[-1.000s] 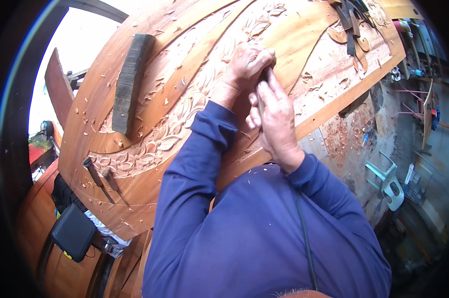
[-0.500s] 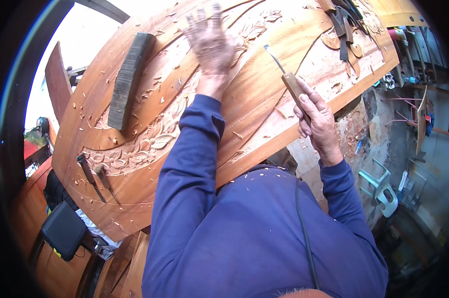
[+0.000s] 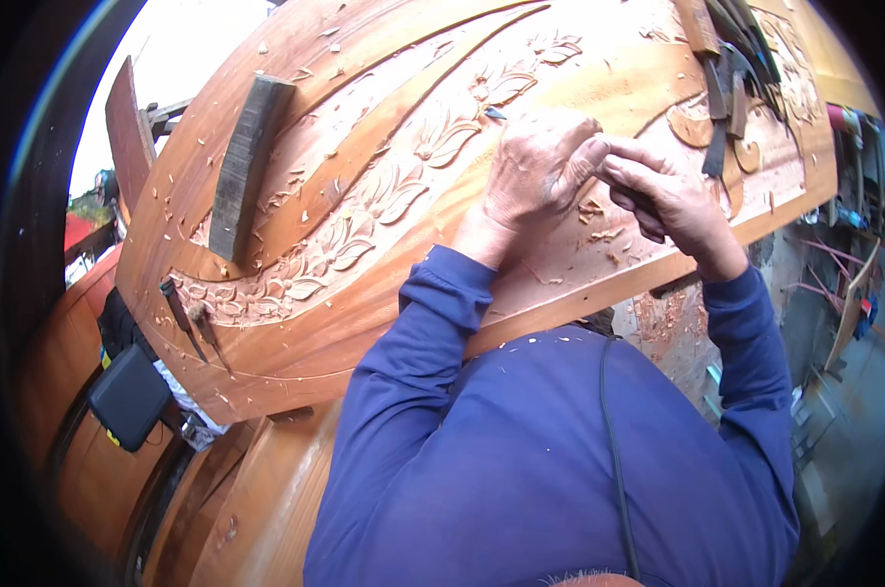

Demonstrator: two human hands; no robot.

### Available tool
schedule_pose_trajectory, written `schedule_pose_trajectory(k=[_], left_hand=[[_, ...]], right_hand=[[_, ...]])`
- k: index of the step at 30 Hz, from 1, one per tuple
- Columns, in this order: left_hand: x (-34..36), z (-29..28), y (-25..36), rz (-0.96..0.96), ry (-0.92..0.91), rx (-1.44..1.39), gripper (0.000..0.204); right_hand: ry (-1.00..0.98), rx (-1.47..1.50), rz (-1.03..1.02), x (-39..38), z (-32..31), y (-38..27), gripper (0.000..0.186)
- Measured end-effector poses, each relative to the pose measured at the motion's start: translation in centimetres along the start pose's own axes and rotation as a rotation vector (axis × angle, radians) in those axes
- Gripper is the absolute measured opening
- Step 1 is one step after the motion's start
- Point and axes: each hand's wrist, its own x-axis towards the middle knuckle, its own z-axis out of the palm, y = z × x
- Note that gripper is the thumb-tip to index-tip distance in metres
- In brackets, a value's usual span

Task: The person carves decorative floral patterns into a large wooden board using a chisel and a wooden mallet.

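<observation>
My left hand [image 3: 535, 166] is closed around a carving chisel, laid low over the carved wooden panel [image 3: 432, 245]. Only the chisel's bluish blade tip [image 3: 494, 113] shows past the knuckles, beside a carved leaf; its handle is hidden by my hands. My right hand [image 3: 667, 196] meets the left at the thumbs, its fingers curled at the handle end. A band of carved leaves and flowers [image 3: 388, 191] runs across the panel to the left of my hands. Curled wood shavings [image 3: 599, 223] lie just below them.
A long dark wooden block [image 3: 251, 166] rests on the panel's left part. Two slim tools [image 3: 188, 323] lie near its lower left corner. More chisels [image 3: 721, 98] are piled at upper right. A black case [image 3: 129, 398] is beyond the left edge.
My left hand has come down from the upper panel, rightward, and closed on the chisel. My right hand has brought the chisel down to the wood. The view has shifted slightly.
</observation>
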Motion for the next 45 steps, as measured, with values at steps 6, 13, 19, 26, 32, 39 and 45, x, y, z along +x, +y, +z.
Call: schedule_pose_trajectory(k=[6, 13, 19, 26, 32, 39, 45], left_hand=[[0.8, 1.7, 0.0, -0.044, 0.097, -0.066, 0.038], [1.8, 3.0, -0.3, -0.118, 0.21, 0.018, 0.06], [0.0, 2.5, 0.7, 0.279, 0.254, 0.344, 0.058], [-1.9, -2.3, 0.4, 0.064, -0.058, 0.486, 0.047], [-7.3, -6.2, -1.2, -0.461, 0.385, 1.032, 0.042], [-5.1, 0.6, 2.0, -0.095, 0.122, 0.468, 0.054], [-3.1, 2.6, 2.0, -0.147, 0.225, 0.295, 0.068]], right_hand=[[-0.214, -0.064, -0.05, 3.5, -3.8, -2.7, 0.042], [-0.44, -0.392, -0.03, 8.3, -6.8, -7.2, 0.035], [-0.305, -0.724, -0.898, 3.4, -5.0, -2.0, 0.031], [-0.102, -0.149, -0.363, 1.2, -8.2, 2.7, 0.041], [-0.205, -0.184, -0.281, 1.5, -5.3, 2.7, 0.042], [-0.24, -0.129, -0.195, 3.1, -3.2, -0.6, 0.042], [-0.423, -0.472, -0.088, 6.8, -5.4, -10.9, 0.041]])
